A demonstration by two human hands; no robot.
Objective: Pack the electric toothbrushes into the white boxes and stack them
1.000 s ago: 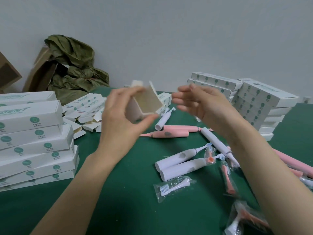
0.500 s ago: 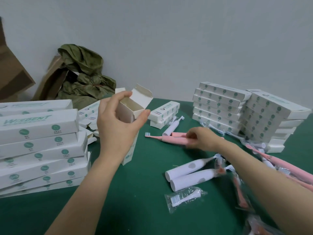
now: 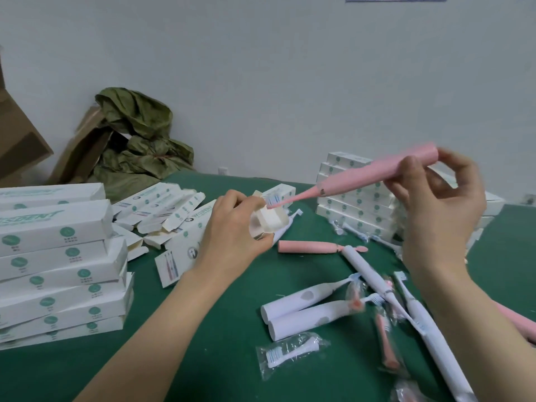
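Half a second ago the right hand (image 3: pixel 438 216) was down on the green felt-covered counter (image 3: pixel 203 358), reaching among the loose brushes. Now it is raised and carries a slim, matte pink electric toothbrush (image 3: pixel 374 175), its fingers (image 3: pixel 410 172) pinching the thick handle end. The brush slopes down to the left, and its bristled head has arrived at the mouth of the small white cardboard box (image 3: pixel 268 220). The left hand (image 3: pixel 232 239) grips that box near its open end, flaps splayed and the raw beige inside showing. In my judgement, insertion is about to start and closing the flaps comes after.

1 more pink toothbrush (image 3: pixel 307 246) lies flat on the counter just past the box. Several smooth white plastic toothbrushes (image 3: pixel 301 303), round and tapering to thin necks, lie nearer the person among crinkly clear bags of spare brush heads (image 3: pixel 290 351). Long packed white boxes with green dots form 1 stack at the left (image 3: pixel 58 256) and another at the right (image 3: pixel 351 204). Unfilled boxes (image 3: pixel 162 207) lie loosely heaped between.
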